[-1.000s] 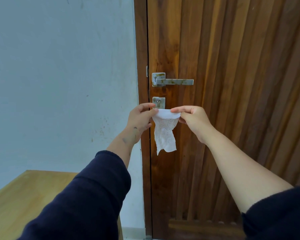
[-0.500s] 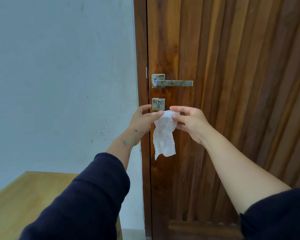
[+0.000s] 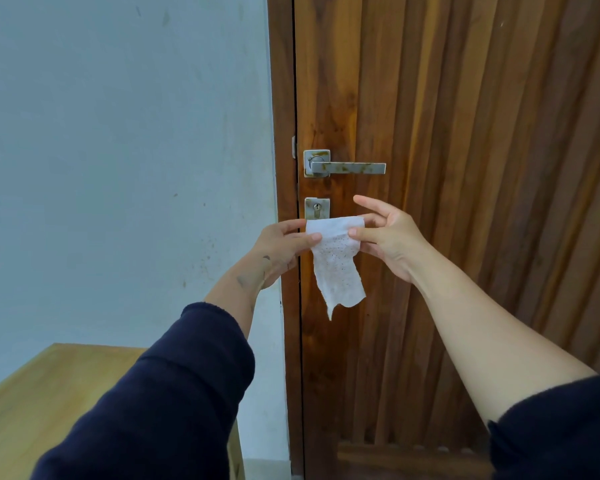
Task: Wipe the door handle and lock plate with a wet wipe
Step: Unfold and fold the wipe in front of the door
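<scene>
Both your left hand (image 3: 284, 247) and right hand (image 3: 388, 237) pinch the wet wipe (image 3: 336, 265) at frame centre, just below the lock plate (image 3: 317, 208). Risk: thin fingertip pinch; wipe may slip before reaching the stained handle (image 3: 350, 168).

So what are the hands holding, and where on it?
A white wet wipe, pinched at its top edge: left hand on the left corner, right hand on the right. The rest hangs free.
</scene>
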Available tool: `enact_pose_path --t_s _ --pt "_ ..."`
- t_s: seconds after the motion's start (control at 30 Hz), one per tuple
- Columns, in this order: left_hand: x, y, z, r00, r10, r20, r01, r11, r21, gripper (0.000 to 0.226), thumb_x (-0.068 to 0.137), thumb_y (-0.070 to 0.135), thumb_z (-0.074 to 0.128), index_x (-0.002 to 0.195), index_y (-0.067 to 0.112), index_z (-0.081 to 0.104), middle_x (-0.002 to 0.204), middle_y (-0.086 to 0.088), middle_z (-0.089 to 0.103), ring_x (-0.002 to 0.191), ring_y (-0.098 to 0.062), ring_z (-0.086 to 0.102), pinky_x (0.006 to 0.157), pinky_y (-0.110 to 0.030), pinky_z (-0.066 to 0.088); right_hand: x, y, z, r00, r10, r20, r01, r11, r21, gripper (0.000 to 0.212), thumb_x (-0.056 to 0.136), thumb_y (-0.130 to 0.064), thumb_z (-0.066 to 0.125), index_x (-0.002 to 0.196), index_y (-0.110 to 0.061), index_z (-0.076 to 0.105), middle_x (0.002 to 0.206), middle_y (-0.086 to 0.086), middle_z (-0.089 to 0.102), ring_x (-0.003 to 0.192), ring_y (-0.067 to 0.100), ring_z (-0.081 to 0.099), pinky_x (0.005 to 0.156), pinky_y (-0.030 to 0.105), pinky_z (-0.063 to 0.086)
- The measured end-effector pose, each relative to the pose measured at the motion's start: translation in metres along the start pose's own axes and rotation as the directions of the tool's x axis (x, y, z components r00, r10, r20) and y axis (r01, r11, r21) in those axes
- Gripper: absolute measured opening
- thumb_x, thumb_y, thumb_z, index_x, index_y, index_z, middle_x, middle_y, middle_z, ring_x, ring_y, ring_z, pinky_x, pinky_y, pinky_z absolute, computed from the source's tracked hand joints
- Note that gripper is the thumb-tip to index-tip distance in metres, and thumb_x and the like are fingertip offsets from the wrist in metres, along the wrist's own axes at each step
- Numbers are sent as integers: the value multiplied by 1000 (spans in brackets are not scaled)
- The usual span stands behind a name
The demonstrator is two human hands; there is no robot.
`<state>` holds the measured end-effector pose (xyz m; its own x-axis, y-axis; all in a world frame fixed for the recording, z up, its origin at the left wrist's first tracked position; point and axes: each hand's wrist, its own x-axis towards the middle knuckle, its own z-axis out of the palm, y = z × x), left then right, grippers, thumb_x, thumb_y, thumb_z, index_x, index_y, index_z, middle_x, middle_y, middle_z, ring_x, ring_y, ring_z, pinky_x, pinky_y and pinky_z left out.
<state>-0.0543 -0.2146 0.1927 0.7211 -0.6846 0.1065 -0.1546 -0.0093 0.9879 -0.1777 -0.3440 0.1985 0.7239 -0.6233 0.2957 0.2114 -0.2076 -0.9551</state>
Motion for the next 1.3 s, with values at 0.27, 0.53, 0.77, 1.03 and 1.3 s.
enact_pose_path --t_s 0.27,0.53,0.77,1.03,1.3 --pt "-3 -1 -1 996 -13 88 3 994 112 40 88 12 67 127 18 58 121 -11 61 99 -20 51 92 -34 45 2 2 -2 1000 6 -15 -6 1000 -29 65 80 5 70 135 -25 50 110 7 67 102 21 66 80 31 58" --pt "2 0 0 979 202 -5 -202 979 24 44 86 1 66 124 23 60 97 1 65 102 -19 59 106 -44 43 -1 -9 -2 992 -122 41 127 979 -159 69 82 6 67 140 -24 45 101 2 71 99 16 66 90 31 53" --pt "2 0 13 953 297 -52 -292 953 79 11 94 21 59 100 28 64 106 3 65 107 -20 61 96 -45 52 -3 -10 7 956 -288 -56 266 930 -252 43 84 -1 68 122 -19 61 96 -4 71 96 6 64 84 11 43" --pt "2 6 15 926 370 -76 -364 927 87 16 98 17 53 87 27 59 103 2 61 101 -20 60 90 -42 55 -1 -10 7 970 -230 -73 211 956 -206 16 87 -9 66 99 -20 66 98 -4 67 94 11 65 66 11 54" --pt "0 8 9 931 359 -65 -353 932 85 20 97 15 54 85 28 64 103 3 63 101 -18 59 81 -31 55 -4 -7 8 980 -197 -15 189 957 -222 19 91 -8 61 84 -23 70 97 -7 64 100 15 61 77 21 56"
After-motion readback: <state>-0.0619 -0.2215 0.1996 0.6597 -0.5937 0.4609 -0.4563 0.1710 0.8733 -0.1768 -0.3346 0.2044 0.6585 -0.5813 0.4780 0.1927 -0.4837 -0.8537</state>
